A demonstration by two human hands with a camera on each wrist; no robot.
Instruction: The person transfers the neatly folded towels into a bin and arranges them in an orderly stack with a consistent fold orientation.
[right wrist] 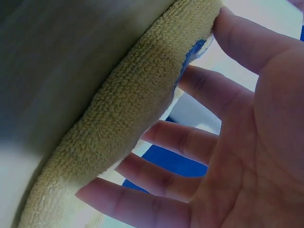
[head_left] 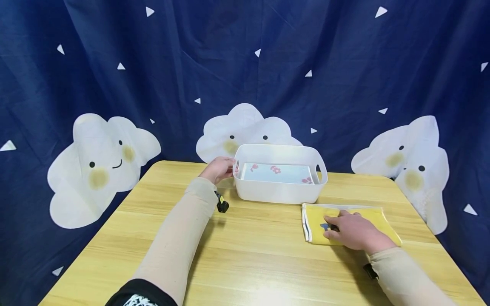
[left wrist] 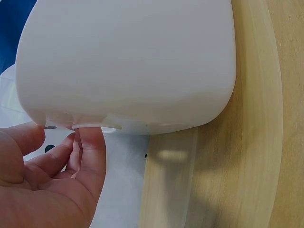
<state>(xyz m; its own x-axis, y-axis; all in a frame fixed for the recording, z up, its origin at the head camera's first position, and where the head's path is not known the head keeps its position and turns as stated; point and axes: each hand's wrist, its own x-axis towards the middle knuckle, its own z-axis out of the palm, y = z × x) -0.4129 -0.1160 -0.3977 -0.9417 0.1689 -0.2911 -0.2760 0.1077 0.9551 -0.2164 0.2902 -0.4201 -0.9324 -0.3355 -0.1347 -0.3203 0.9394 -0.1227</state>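
A white plastic basket (head_left: 277, 192) with handle holes in its ends stands towards the back of the table. My left hand (head_left: 218, 169) grips its left end, with fingers in the handle hole and the thumb (left wrist: 29, 137) at the rim. Inside the basket lies a flat pale blue piece (head_left: 287, 173) with pink flowers; its kind is unclear. Front right of the basket lies a folded yellow towel (head_left: 377, 219) with white edges and a blue patch. My right hand (head_left: 354, 229) rests on the towel with spread fingers, and its fingertips touch the terry cloth (right wrist: 123, 99).
The wooden table (head_left: 245, 255) reaches from the front to a dark blue curtain (head_left: 229, 51) printed with white clouds and triangles. Small black cameras (head_left: 222, 203) sit at both wrists.
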